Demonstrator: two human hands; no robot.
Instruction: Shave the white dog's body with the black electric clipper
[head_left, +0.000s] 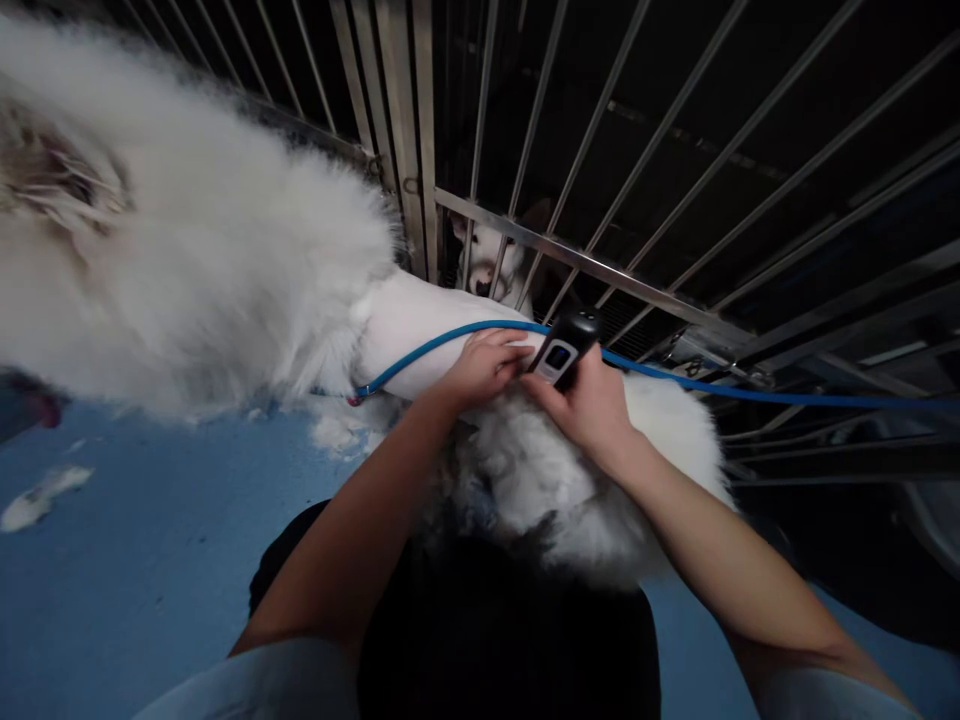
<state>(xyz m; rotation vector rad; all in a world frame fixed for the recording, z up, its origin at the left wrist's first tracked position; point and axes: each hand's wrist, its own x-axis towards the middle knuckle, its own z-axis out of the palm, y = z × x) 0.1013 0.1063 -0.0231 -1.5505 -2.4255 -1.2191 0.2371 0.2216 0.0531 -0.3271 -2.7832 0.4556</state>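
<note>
A white dog (247,240) is stretching across the scene from left to right, its middle showing as a shorn pink patch (409,305). The right hand (596,405) is closing firmly around a black clipper (564,348) at the patch's right end. The left hand (487,368) is lying loosely on the body just left of it, fingers extending. A blue leash (675,378) is running along the dog's far side; beyond, another dog (491,262) is facing out through cage bars (585,250).

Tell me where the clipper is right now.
In the head view, the clipper is just right of centre, in the right hand over the dog, with the left hand close by on its left.
</note>
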